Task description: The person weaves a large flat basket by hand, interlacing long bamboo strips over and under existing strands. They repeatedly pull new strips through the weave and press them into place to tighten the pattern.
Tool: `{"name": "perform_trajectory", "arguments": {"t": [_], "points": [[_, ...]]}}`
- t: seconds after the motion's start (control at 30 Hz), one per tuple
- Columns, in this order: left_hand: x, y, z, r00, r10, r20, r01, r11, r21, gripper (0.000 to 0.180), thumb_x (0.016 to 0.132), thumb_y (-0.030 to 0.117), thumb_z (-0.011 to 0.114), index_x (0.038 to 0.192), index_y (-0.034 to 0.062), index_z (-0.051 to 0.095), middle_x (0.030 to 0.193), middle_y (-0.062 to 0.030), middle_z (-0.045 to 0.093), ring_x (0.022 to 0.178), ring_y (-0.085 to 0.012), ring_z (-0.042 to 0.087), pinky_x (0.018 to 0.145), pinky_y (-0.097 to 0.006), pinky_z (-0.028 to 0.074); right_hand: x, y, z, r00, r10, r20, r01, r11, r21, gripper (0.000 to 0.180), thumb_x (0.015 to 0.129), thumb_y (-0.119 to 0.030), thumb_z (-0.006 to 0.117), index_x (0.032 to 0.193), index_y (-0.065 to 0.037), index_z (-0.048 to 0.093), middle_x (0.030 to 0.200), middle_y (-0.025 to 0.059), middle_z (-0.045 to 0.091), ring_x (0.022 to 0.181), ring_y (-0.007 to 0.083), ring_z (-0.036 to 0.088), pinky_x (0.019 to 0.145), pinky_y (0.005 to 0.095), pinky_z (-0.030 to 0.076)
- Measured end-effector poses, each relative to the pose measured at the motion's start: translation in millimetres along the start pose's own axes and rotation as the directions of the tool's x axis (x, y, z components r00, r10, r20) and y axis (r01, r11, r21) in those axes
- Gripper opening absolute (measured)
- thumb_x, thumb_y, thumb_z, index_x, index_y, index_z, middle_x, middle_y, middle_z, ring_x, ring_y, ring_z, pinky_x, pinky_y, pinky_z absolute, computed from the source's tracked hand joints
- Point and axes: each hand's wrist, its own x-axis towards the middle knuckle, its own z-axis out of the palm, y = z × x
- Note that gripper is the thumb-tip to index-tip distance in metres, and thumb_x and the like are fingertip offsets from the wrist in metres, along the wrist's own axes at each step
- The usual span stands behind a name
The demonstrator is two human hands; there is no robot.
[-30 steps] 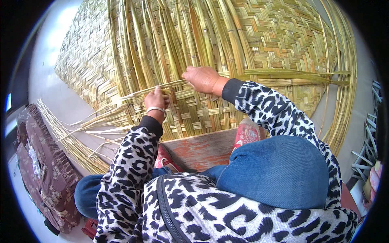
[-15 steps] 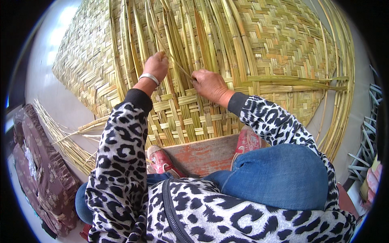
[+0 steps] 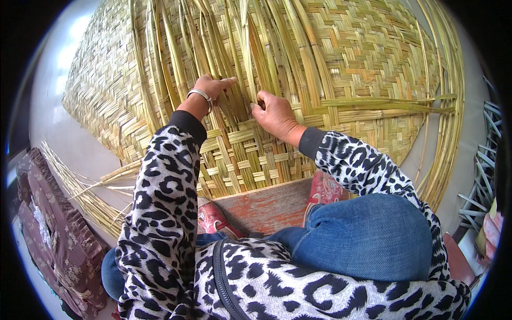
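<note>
1. So the mat (image 3: 368, 48) was spread on the floor right in front of me, near edge up against a wooden board (image 3: 266, 208) with worn red paint; loose upright strips (image 3: 306, 53) lay over its middle, running away from me.
2. My left hand (image 3: 208, 88), bracelet (image 3: 199, 94) on the wrist, was down on those strips with one digit stuck out to the right; the other fingertips were hidden, so I can't tell if it held anything.
3. My right hand (image 3: 277, 116) was just beside it, thumb and forefinger curled narrow at the lower end of a pale strip (image 3: 249, 64); can't tell if it was actually pinched.
4. Green crosswise strips (image 3: 384, 104) ran off to the right; thin stalks (image 3: 80, 186) lay on the floor to my left, near some purple cloth (image 3: 58, 234).
</note>
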Motion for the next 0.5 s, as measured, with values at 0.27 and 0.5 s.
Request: {"name": "perform_trajectory", "arguments": {"t": [0.27, 0.5], "points": [[-36.9, 7.8, -6.4, 0.955, 0.065, 0.29, 0.042, 0.937, -0.348, 0.034, 0.083, 0.018, 0.079, 0.108, 0.0003, 0.063, 0.093, -0.0071, 0.069, 0.077, -0.0204, 0.067, 0.066, -0.034, 0.053, 5.3, 3.9, 2.2, 0.995, -0.058, 0.084, 0.068, 0.989, -0.128, 0.018, 0.086, -0.018, 0.063, 0.095, -0.002, 0.061, 0.083, 0.0193, 0.065, 0.08, 0.039, 0.064, 0.072, 0.0459, 0.051], [-61.0, -1.5, -12.8, 0.93, 0.231, 0.285, -0.049, 0.848, -0.527, 0.036, 0.086, 0.016, 0.075, 0.115, 0.0027, 0.06, 0.106, -0.007, 0.068, 0.098, -0.0189, 0.064, 0.082, -0.034, 0.051, 10.1, 10.9, -0.1, 0.941, -0.192, 0.279, 0.256, 0.943, -0.215, 0.034, 0.087, -0.019, 0.061, 0.118, -0.005, 0.063, 0.109, 0.017, 0.066, 0.105, 0.0361, 0.062, 0.091, 0.0438, 0.05]]}}
